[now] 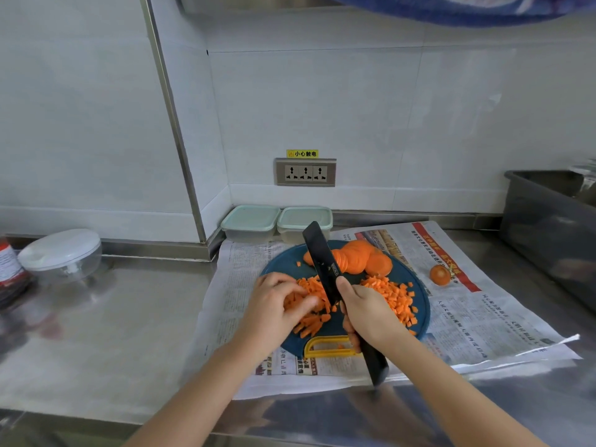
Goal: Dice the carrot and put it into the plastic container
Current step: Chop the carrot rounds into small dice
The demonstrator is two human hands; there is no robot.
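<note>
A round dark-blue cutting board [287, 262] with a yellow handle lies on newspaper. On it, my left hand [277, 301] holds down a bunch of carrot strips [311, 317] with curled fingers. My right hand [364, 312] grips the handle of a black knife [322, 259], whose blade sits against the strips with its tip pointing away from me. A pile of diced carrot [392, 293] lies to the right of the blade. Fanned carrot slices [358, 259] sit at the board's far side. Two lidded plastic containers [251, 222] [304, 221] stand behind the board by the wall.
A carrot end [440, 274] lies on the newspaper [483, 304] right of the board. A dark grey bin [548, 227] stands at the right. A clear lidded bowl [61, 253] and a red-labelled bottle [8, 262] sit at the left on the steel counter. Wall sockets [305, 173] are behind.
</note>
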